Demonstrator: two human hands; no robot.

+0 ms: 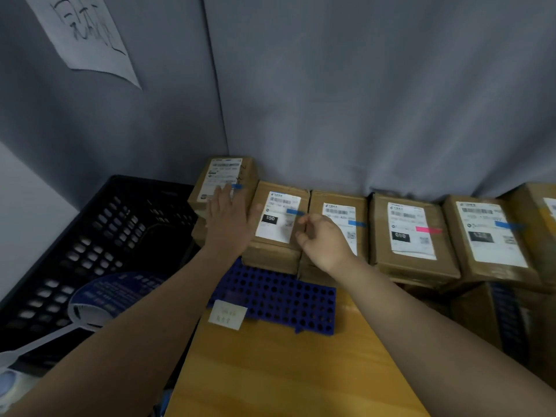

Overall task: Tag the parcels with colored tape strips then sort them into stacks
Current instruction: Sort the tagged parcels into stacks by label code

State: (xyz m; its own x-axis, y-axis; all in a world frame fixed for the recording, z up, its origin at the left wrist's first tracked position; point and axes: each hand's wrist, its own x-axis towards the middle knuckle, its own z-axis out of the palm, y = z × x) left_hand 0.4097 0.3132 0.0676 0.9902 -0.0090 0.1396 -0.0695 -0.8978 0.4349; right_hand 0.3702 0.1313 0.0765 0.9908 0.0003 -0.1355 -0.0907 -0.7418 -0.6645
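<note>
Right hand, grip loosely curled, hold unclear, just beside blue strip; left hand flat.

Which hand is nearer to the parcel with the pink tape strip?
Right. The right hand is over the blue-tagged parcel just left of the pink-tagged parcel; the left hand is farther left still.

Wooden table: blue perforated rack, note overlapping its near-left corner; parcels stacked in a row along the back edge.
</note>
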